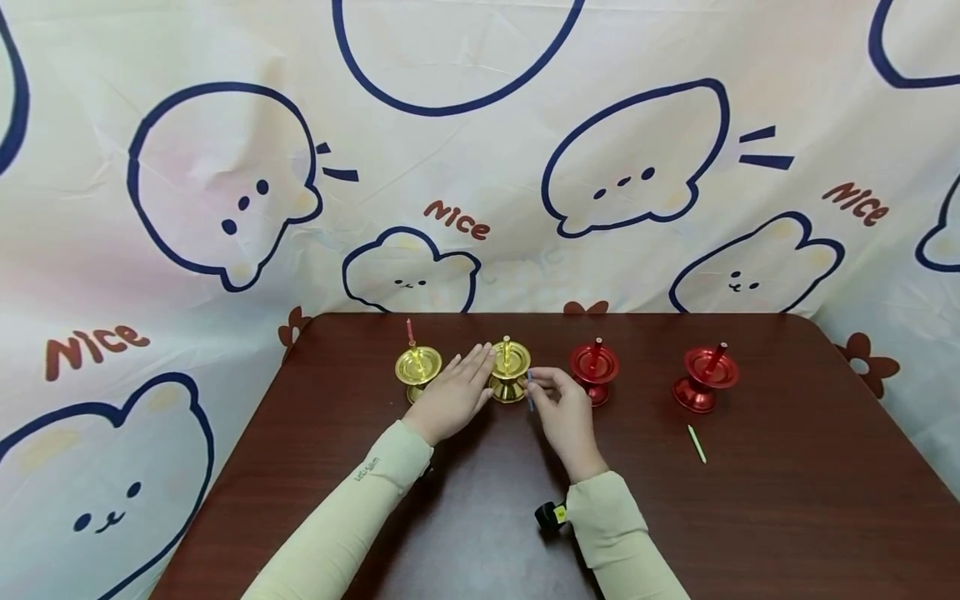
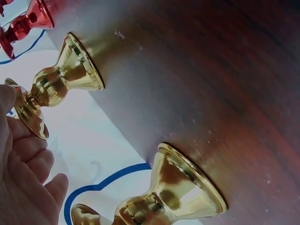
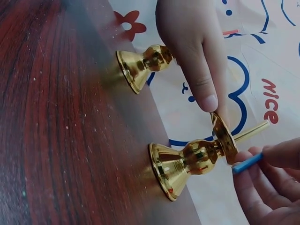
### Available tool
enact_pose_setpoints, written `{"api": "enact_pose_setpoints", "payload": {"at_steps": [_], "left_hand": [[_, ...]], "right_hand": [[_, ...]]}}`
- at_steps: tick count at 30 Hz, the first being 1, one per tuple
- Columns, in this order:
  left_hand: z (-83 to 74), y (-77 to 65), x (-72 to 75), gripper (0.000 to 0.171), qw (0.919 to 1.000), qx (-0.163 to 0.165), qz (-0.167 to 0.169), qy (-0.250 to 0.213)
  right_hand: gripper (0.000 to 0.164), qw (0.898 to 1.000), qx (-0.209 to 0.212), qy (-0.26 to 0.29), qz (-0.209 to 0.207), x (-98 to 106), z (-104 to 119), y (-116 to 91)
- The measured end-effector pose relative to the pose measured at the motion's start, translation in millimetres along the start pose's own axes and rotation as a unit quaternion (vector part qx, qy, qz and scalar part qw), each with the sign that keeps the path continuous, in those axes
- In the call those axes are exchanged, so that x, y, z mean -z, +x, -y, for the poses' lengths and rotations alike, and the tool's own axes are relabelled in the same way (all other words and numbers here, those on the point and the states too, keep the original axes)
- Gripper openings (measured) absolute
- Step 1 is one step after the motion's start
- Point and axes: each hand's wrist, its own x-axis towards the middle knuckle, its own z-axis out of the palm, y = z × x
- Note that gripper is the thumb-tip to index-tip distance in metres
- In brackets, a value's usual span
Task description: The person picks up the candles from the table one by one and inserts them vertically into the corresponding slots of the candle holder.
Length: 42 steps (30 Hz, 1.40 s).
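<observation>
In the head view, my left hand [image 1: 455,396] reaches to a gold candle holder [image 1: 508,385] and holds its dish rim between thumb and fingers. A thin post [image 3: 253,132] stands up from that dish. My right hand [image 1: 564,417] pinches a thin blue candle [image 3: 248,163] just right of the same dish, apart from the post. Left of my left hand stands another gold candle holder [image 1: 417,367] with a pink candle [image 1: 410,331] upright on it. In the left wrist view, the left thumb and fingers [image 2: 28,145] meet the dish rim.
Two red candle holders, a nearer one [image 1: 595,365] and a farther one [image 1: 703,379], stand to the right. A light green candle [image 1: 697,444] lies on the brown table [image 1: 787,500] in front of them. A patterned cloth [image 1: 510,150] hangs behind the table.
</observation>
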Motion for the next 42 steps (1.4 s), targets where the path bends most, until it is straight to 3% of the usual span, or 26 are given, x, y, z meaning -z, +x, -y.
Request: {"api": "enact_pose_setpoints", "payload": {"at_steps": [10,24,34,42], "left_hand": [[-0.8,0.0,1.7,0.058,0.9999,-0.003,-0.009,0.001],[-0.4,-1.1,1.0,0.059,0.9999,-0.007,-0.007,0.008],[-1.4,-1.4,1.6,0.060,0.9999,-0.005,-0.007,0.014],[-1.3,-0.8,1.6,0.060,0.9998,-0.008,-0.008,0.018]], "right_hand": [[0.018,0.998,0.052,0.009,-0.022,-2,1,8],[0.023,0.999,0.047,-0.005,-0.002,5,8,19],[0.021,0.997,0.082,-0.008,-0.011,5,18,26],[0.019,0.997,0.081,-0.012,-0.011,2,22,32]]}}
